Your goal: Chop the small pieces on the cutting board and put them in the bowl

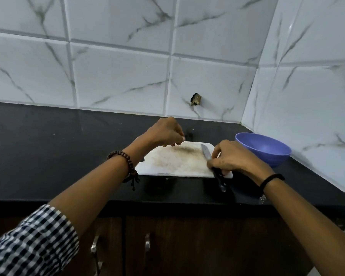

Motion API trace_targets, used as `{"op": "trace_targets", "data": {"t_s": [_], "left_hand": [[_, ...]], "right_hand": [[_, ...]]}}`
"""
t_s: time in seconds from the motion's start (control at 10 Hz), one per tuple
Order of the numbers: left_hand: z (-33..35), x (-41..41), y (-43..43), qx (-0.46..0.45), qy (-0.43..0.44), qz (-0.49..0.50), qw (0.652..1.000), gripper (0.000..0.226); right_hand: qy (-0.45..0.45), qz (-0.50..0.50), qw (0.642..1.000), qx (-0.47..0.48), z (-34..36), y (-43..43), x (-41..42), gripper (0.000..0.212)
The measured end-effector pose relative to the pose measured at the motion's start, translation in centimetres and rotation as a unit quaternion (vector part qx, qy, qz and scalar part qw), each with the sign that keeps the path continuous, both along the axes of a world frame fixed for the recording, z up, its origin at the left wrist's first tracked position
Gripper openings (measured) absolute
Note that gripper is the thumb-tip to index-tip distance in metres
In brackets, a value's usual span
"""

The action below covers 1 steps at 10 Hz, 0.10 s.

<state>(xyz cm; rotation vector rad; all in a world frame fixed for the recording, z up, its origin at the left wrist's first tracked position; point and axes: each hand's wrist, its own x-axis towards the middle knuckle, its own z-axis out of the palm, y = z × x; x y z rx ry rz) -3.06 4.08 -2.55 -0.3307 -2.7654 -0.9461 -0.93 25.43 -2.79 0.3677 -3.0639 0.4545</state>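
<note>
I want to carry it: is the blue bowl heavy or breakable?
Probably light: the blue bowl looks like thin plastic and seems empty. It likely wouldn't shatter. On the glossy black counter it might slide when nudged.

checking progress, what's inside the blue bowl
Inside the blue bowl only bare inner wall shows, no pieces. Its bottom is hidden behind the near rim, so contents there cannot be told.

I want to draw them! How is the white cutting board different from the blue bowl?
The white rectangular cutting board is flat; the round blue plastic bowl is deep. The board is stained brown; the bowl looks clean inside. Both sit on the black counter.
</note>
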Motion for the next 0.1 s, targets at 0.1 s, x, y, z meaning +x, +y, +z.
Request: {"op": "trace_targets", "data": {"t_s": [0.1], "left_hand": [[0.04,-0.24,0.18,-0.007,-0.005,-0.001,1.0,0.014]], "right_hand": [[0.004,-0.005,1.0,0.029,0.35,-0.14,0.09,0.028]]}}
